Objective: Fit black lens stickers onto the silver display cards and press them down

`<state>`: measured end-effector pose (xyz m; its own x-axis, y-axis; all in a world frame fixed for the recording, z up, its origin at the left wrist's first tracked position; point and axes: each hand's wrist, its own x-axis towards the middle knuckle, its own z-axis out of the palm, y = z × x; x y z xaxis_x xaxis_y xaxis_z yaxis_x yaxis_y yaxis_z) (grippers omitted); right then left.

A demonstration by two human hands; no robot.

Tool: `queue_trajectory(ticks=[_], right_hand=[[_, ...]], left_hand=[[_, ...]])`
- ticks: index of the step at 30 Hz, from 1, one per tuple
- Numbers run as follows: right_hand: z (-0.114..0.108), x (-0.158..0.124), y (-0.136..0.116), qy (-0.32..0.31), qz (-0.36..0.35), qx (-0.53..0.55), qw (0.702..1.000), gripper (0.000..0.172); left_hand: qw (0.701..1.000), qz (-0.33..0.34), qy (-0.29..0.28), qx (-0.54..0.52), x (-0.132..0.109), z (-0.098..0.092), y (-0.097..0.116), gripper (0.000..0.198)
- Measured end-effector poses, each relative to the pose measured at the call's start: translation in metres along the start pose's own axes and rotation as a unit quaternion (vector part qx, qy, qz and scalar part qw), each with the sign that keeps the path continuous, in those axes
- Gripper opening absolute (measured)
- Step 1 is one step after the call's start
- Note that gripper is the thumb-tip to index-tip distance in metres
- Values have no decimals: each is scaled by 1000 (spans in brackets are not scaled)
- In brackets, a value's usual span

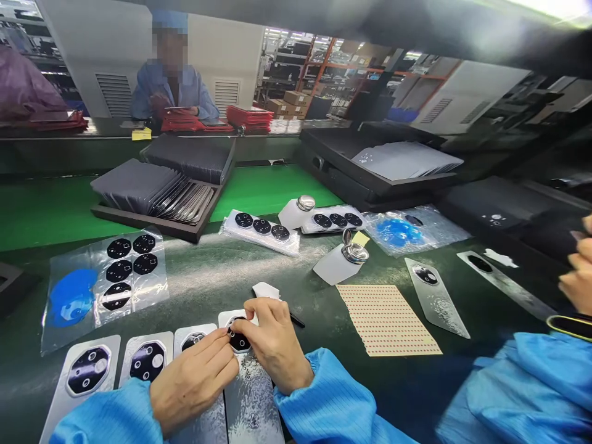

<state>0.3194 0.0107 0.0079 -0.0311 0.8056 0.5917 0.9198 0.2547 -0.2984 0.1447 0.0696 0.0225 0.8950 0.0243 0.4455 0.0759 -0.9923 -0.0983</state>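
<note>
Four silvery phone back panels lie in a row at the front left, each with a black octagonal camera piece. Both my hands meet over the rightmost panel (252,394), at its black camera piece (240,343). My left hand (197,377) has its fingers pressed together at the left edge of that piece and covers part of the neighbouring panel (180,339). My right hand (272,342) pinches at the upper left of the same piece; whatever is between the fingertips is too small to make out. The two left panels (113,351) (167,340) lie flat, untouched.
A plastic sheet of black discs (160,246) lies left, a dotted sticker sheet (393,320) right. Beyond are dispenser bottles (340,266) (293,214) and trays of panels (185,231) (398,176). A co-worker's hand (578,271) is at the right edge; another person (178,92) sits opposite.
</note>
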Motion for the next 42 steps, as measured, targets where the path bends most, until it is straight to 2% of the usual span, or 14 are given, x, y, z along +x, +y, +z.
queue_trajectory(ticks=[3,6,10,13,17,21,24,26,28,31,34,37,39,42], right_hand=[[-1,0,1,-21,-18,-5,1000,18],[-1,1,1,-3,-5,10,1000,19],[-1,1,2,-13,-28,8,999,21],[-1,2,2,1,-7,23,1000,21],[-1,2,3,-14,-27,12,999,23],[1,0,3,-5,-8,11,1000,23],[0,1,4,-22,-28,6,999,21],[-4,4,7,-24,2,63,998,20],[-9,8,11,5,87,169,982,19],[-13,10,18,19,203,324,924,16],[-12,9,24,-25,237,404,883,17],[-9,7,27,-48,236,419,876,23],[-8,6,26,-46,235,416,877,23],[-8,2,21,-21,240,387,890,17]], left_hand=[[1000,-1,-4,-1,-1,1,0,31],[1000,-1,-6,-8,-1,1,0,30],[1000,-2,1,0,1,-1,0,31],[1000,-1,5,2,1,-1,1,31],[1000,-2,1,7,-1,1,1,31],[1000,-3,1,6,0,0,1,31],[1000,-5,-5,4,0,0,1,31],[1000,-7,-11,-1,-1,-1,1,30],[1000,-4,-17,-14,-1,-1,1,30],[999,4,-27,-31,-2,-1,-1,28],[998,2,-40,-47,-1,2,-4,24],[993,-19,-65,-97,1,3,-5,20],[983,-60,-74,-155,3,0,-7,17],[965,-134,-43,-221,3,-15,-12,13]])
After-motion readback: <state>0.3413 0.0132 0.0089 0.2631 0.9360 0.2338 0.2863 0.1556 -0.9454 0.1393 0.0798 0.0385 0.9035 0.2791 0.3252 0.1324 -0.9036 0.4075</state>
